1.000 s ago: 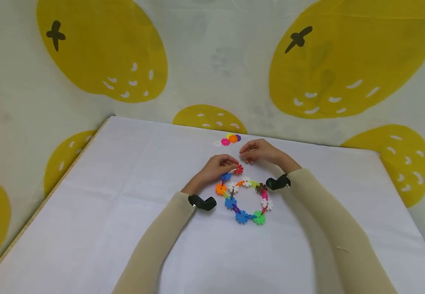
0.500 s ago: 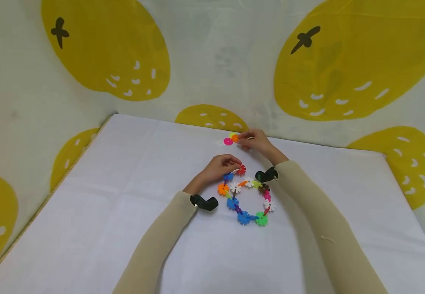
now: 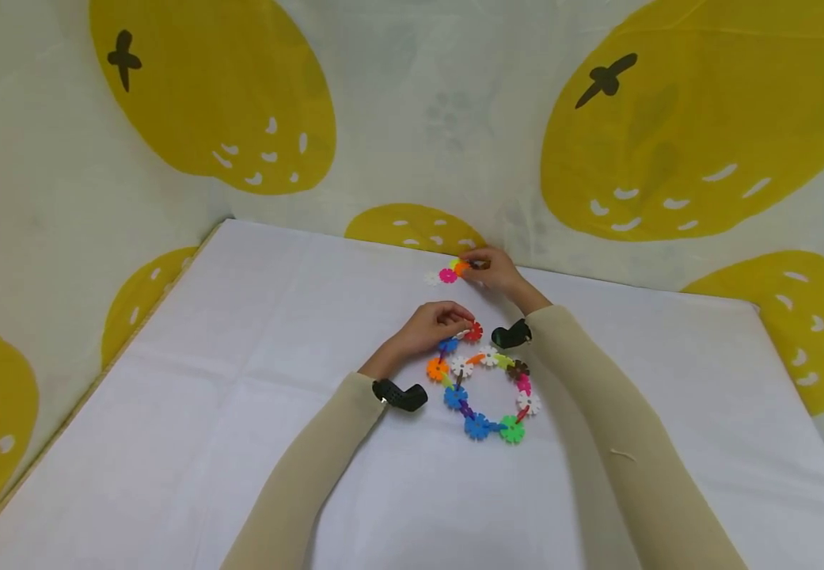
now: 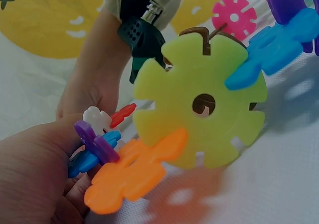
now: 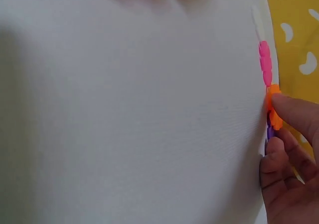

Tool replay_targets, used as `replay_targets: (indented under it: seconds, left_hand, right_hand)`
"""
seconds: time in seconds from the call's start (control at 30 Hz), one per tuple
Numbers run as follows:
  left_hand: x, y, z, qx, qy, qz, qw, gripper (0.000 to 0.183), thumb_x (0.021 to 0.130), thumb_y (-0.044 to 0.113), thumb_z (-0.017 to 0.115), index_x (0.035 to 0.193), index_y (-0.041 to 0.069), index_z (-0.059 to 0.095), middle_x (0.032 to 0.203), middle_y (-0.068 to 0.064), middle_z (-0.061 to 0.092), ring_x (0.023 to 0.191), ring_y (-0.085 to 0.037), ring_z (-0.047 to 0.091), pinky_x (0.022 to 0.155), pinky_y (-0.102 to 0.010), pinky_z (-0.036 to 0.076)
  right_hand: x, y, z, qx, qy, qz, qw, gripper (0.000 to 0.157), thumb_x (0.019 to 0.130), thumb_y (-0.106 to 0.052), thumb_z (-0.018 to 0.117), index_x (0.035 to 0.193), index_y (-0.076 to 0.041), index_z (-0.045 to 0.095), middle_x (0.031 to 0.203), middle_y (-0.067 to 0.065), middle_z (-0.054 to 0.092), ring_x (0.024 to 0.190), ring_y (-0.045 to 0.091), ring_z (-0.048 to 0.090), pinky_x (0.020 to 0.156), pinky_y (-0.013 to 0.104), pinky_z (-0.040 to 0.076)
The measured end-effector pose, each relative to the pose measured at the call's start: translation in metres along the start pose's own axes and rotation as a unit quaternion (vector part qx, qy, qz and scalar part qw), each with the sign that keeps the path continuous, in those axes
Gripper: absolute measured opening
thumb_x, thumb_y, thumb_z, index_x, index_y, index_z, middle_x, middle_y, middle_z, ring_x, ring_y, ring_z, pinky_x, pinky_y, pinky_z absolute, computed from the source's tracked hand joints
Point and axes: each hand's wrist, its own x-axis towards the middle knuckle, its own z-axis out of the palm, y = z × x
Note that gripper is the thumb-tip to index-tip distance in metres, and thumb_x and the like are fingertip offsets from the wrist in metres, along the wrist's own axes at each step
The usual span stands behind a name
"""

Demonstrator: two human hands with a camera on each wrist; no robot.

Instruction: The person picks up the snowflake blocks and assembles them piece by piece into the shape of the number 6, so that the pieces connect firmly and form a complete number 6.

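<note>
A chain of interlocking flower-shaped discs (image 3: 478, 427) in many colours lies on the table, curled into a ring with a short tail. At the tail's end my left hand (image 3: 429, 326) pinches the chain by a white disc (image 4: 95, 118), beside the red end disc (image 3: 476, 331). An orange disc (image 4: 132, 171) and a yellow-green disc (image 4: 172, 104) hang close by in the left wrist view. My right hand (image 3: 495, 269) is at the small group of loose discs by the far edge, thumb and fingers pinching an orange disc (image 5: 275, 115). A purple disc (image 5: 270, 127) is partly hidden by its fingers.
Pink (image 3: 448, 275), white (image 3: 432, 278) and yellow (image 3: 454, 263) discs lie beside the right hand. The white-covered table (image 3: 205, 396) meets a fabric backdrop (image 3: 412, 119) printed with yellow fruit, right behind the loose discs.
My right hand has moved away from near the chain's end to the loose discs at the back and now grips an orange one. My left hand keeps its hold on the chain.
</note>
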Motion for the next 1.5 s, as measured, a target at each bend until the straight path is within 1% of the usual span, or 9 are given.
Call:
replay_targets:
  seconds: [0.07, 0.2, 0.4, 0.63, 0.77, 0.9, 1.17, 1.3, 1.5]
  left_hand:
    - [0.0, 0.001, 0.0, 0.002, -0.001, 0.001, 1.0, 0.023, 0.096, 0.018, 0.064, 0.113, 0.004, 0.069, 0.101, -0.008, 0.071, 0.082, -0.011, 0.064, 0.079, -0.02, 0.051]
    - [-0.002, 0.002, 0.0, 0.002, -0.002, 0.002, 1.0, 0.023, 0.096, 0.018, 0.063, 0.113, 0.004, 0.069, 0.101, -0.008, 0.071, 0.083, -0.012, 0.065, 0.08, -0.021, 0.052]
    - [-0.002, 0.002, 0.0, 0.007, -0.001, 0.007, 1.0, 0.025, 0.097, 0.015, 0.062, 0.118, 0.003, 0.068, 0.106, -0.009, 0.071, 0.084, -0.013, 0.064, 0.081, -0.021, 0.052]
    - [-0.002, 0.001, 0.001, 0.013, -0.009, 0.016, 0.9997, 0.027, 0.098, 0.017, 0.061, 0.12, 0.004, 0.068, 0.107, -0.009, 0.071, 0.082, -0.011, 0.061, 0.078, -0.02, 0.05]
    - [-0.002, 0.003, 0.001, 0.012, -0.01, 0.015, 0.9998, 0.027, 0.098, 0.017, 0.061, 0.12, 0.003, 0.067, 0.107, -0.009, 0.071, 0.083, -0.012, 0.062, 0.079, -0.02, 0.051]
    - [-0.002, 0.003, 0.001, 0.014, -0.01, 0.007, 0.9998, 0.027, 0.098, 0.019, 0.061, 0.119, 0.003, 0.067, 0.107, -0.008, 0.071, 0.085, -0.014, 0.063, 0.081, -0.021, 0.051]
    - [-0.003, 0.002, 0.0, 0.011, -0.003, -0.004, 0.9999, 0.027, 0.097, 0.018, 0.062, 0.118, 0.003, 0.068, 0.108, -0.009, 0.071, 0.089, -0.015, 0.066, 0.083, -0.023, 0.052]
    - [-0.004, 0.002, 0.0, 0.005, -0.004, 0.001, 1.0, 0.026, 0.097, 0.017, 0.062, 0.117, 0.002, 0.068, 0.107, -0.01, 0.071, 0.088, -0.015, 0.066, 0.082, -0.024, 0.053]
    - [-0.003, 0.001, 0.002, 0.008, 0.005, 0.002, 1.0, 0.025, 0.097, 0.017, 0.062, 0.116, 0.002, 0.068, 0.107, -0.01, 0.071, 0.088, -0.016, 0.066, 0.081, -0.024, 0.052]
  right_hand:
    - [-0.001, 0.0, 0.0, -0.012, -0.002, -0.006, 1.0, 0.036, 0.091, -0.008, 0.068, 0.124, 0.005, 0.062, 0.126, 0.022, 0.057, 0.094, 0.026, 0.049, 0.068, 0.018, 0.041]
    - [-0.003, 0.001, 0.001, -0.029, -0.01, -0.002, 1.0, 0.036, 0.091, -0.01, 0.069, 0.124, 0.003, 0.062, 0.124, 0.021, 0.058, 0.089, 0.026, 0.05, 0.065, 0.019, 0.042]
    - [-0.006, 0.003, 0.0, -0.029, -0.009, 0.012, 0.999, 0.036, 0.09, -0.011, 0.07, 0.123, 0.002, 0.063, 0.124, 0.019, 0.058, 0.089, 0.025, 0.051, 0.065, 0.02, 0.043]
    - [-0.013, 0.007, -0.003, 0.017, 0.0, 0.025, 1.0, 0.032, 0.091, -0.012, 0.07, 0.118, 0.003, 0.064, 0.119, 0.018, 0.06, 0.085, 0.021, 0.053, 0.066, 0.019, 0.046]
    - [-0.02, 0.008, -0.009, 0.044, -0.022, 0.035, 0.998, 0.031, 0.093, -0.017, 0.067, 0.117, 0.003, 0.064, 0.109, 0.016, 0.063, 0.081, 0.018, 0.056, 0.067, 0.019, 0.048]
    - [-0.028, 0.01, -0.016, 0.048, -0.05, 0.039, 0.997, 0.029, 0.094, -0.019, 0.066, 0.114, 0.003, 0.062, 0.102, 0.014, 0.065, 0.079, 0.018, 0.058, 0.068, 0.02, 0.048]
    - [-0.044, 0.019, -0.02, 0.082, -0.083, 0.032, 0.993, 0.025, 0.093, -0.014, 0.068, 0.109, 0.004, 0.062, 0.088, 0.005, 0.068, 0.074, 0.016, 0.06, 0.067, 0.022, 0.051]
    - [-0.054, 0.021, -0.021, 0.099, -0.1, 0.042, 0.989, 0.027, 0.093, -0.015, 0.068, 0.111, 0.003, 0.062, 0.087, 0.004, 0.068, 0.074, 0.015, 0.062, 0.069, 0.022, 0.052]
    - [-0.07, 0.019, -0.026, 0.1, -0.133, 0.03, 0.986, 0.031, 0.095, -0.017, 0.065, 0.119, 0.002, 0.063, 0.091, 0.011, 0.067, 0.076, 0.019, 0.061, 0.072, 0.024, 0.052]
